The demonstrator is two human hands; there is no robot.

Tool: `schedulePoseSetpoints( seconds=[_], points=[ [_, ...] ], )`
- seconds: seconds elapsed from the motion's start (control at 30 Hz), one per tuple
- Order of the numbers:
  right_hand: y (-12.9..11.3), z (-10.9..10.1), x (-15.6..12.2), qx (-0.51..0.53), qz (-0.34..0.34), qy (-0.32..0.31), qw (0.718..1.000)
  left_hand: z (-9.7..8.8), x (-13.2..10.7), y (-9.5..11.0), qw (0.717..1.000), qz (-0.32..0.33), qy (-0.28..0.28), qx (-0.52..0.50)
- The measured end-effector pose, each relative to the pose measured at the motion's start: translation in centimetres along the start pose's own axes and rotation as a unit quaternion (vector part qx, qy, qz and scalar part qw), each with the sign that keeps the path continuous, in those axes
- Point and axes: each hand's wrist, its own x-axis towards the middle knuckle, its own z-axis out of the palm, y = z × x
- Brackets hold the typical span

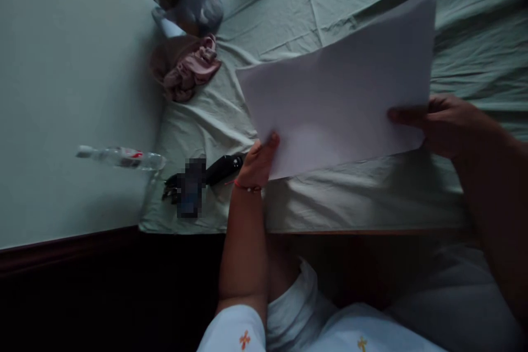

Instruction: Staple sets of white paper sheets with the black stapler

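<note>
A large white sheet of paper [342, 88] is held tilted above a bed covered in a pale green sheet [289, 16]. My left hand [258, 162] pinches the paper's lower left corner, thumb on top; a thin red band circles that wrist. My right hand [445, 124] grips the paper's right edge, fingers curled over it. Both hands are closed on the paper.
A black object [223, 168] lies on the bed just left of my left hand. A clear plastic bottle [121, 157] lies by the pale wall. Pink crumpled cloth [190, 69] and a plastic bag [198, 0] sit at the bed's far left. The wooden bed edge [371, 231] runs below.
</note>
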Motion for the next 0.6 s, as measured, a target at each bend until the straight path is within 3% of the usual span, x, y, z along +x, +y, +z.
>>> schedulePoseSetpoints(
  seconds=[0.1,0.4,0.6],
  points=[
    [-0.6,0.3,-0.5,-0.014,0.015,0.015,1.0,-0.2,0.2,-0.3,0.999,-0.018,-0.036,-0.012],
    [-2.2,1.6,-1.7,-0.059,0.046,0.13,0.989,-0.1,-0.3,0.7,0.968,-0.067,-0.24,-0.01],
    [-1.6,1.4,-1.6,-0.051,0.021,0.095,0.994,-0.7,-0.6,1.2,0.968,-0.081,-0.236,-0.025]
  ],
)
